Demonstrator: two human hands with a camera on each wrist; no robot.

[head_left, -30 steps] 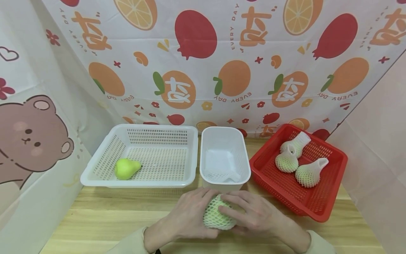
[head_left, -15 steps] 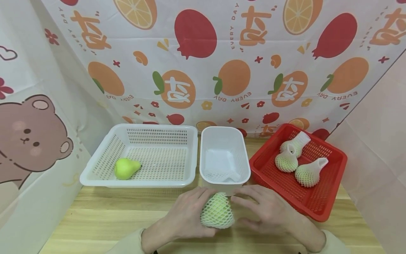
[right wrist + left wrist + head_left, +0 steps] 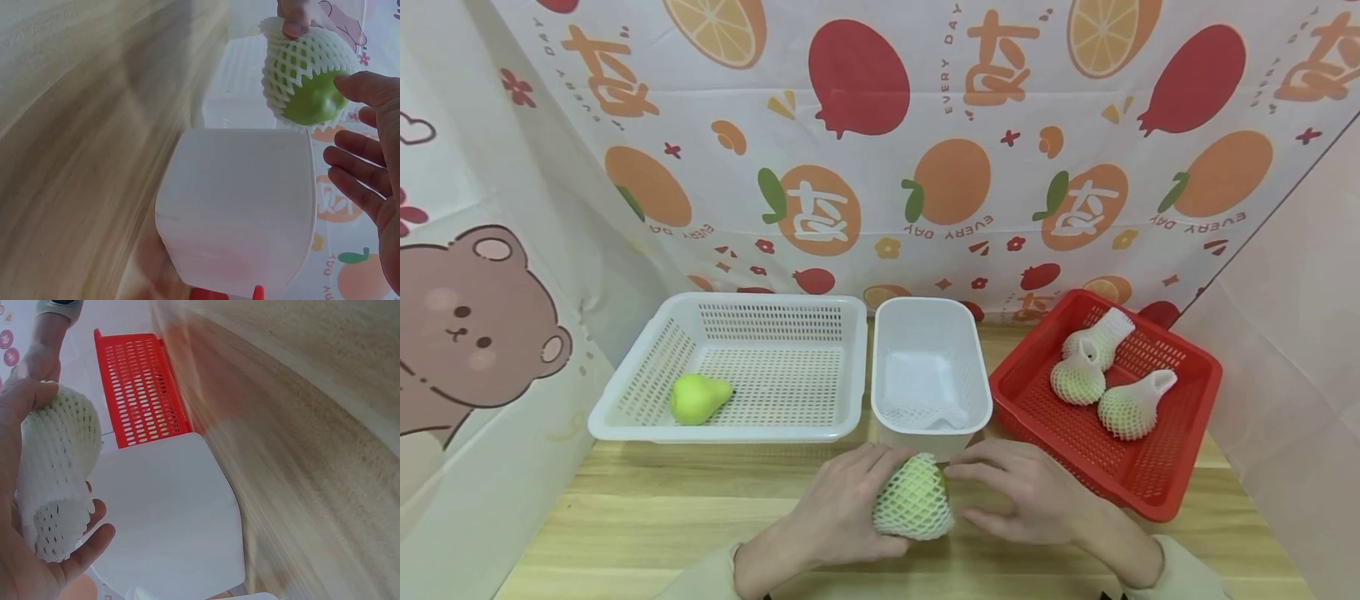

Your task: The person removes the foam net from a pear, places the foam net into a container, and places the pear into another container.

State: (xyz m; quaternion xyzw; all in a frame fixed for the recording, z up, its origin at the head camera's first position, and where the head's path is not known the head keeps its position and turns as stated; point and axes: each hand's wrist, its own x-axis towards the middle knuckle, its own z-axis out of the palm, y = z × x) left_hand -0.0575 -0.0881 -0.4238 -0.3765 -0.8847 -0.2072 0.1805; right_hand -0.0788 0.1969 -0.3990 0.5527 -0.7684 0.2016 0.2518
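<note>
My left hand (image 3: 850, 504) grips a green pear in a white foam net sleeve (image 3: 913, 500), in front of the narrow white bin. Just right of it, my right hand (image 3: 1026, 492) has its fingers apart and loosely bent, with nothing held. In the right wrist view, a patch of bare green pear (image 3: 319, 100) shows past the net's edge, and the right thumb (image 3: 359, 87) overlaps that edge. The left wrist view shows the sleeve's hollow end (image 3: 59, 525) hanging beyond the fruit, between the left thumb and fingers.
A white basket (image 3: 730, 433) at left holds a bare pear (image 3: 698, 398). The narrow white bin (image 3: 883, 350), behind my hands, contains an empty foam net (image 3: 921, 415). On the right, a red basket (image 3: 1198, 433) carries several pears in foam nets (image 3: 1129, 408).
My right hand has drawn off the netted pear to the right, and its fingers have spread. The left hand keeps its grip, with the pear shifted slightly left.
</note>
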